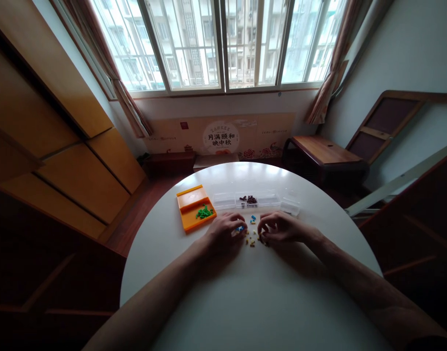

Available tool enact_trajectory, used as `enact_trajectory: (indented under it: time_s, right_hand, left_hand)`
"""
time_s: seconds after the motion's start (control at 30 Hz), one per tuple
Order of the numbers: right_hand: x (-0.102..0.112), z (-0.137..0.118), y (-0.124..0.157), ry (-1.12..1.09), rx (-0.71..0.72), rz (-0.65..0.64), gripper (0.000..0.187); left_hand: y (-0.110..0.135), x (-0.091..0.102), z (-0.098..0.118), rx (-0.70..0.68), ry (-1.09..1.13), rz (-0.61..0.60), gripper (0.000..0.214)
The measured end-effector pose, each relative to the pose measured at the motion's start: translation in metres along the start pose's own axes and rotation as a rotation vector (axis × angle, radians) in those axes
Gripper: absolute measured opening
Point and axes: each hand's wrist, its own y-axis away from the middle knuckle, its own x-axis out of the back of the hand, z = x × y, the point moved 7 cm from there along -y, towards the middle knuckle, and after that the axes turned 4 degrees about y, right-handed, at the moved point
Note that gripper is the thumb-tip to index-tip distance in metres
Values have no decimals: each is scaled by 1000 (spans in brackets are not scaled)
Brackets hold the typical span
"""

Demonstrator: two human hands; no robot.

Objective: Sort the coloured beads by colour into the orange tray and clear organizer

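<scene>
Both my hands rest on a round white table (253,302). My left hand (223,230) is curled, its fingertips pinched on a small blue piece (240,227). My right hand (280,228) is curled too, fingers closed near tiny yellow pieces (251,241); what it holds is too small to name. More blue pieces (253,219) lie between the hands. Behind them stands an orange tray (191,208) with green pieces (204,212). A clear compartment box (223,201) holds dark red pieces (249,199).
A clear lid (290,207) lies right of the box. Beyond the table are a dark wooden bench (326,153), a low wooden cabinet (170,163), orange cupboards (80,175) at the left and a large window (223,44).
</scene>
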Motion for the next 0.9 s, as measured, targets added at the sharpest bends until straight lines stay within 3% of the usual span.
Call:
enact_trajectory:
  time_s: [0.43, 0.7, 0.9]
  right_hand:
    - [-2, -2, -3, -91, -18, -26, 10]
    - [1, 29, -4, -29, -140, 264, 23]
    - [-3, 30, -8, 31, -100, 343, 20]
  left_hand:
    - [1, 0, -1, 18, 7, -36, 10]
    - [0, -2, -1, 8, 14, -24, 11]
    - [-1, -3, 0, 9, 16, -33, 11]
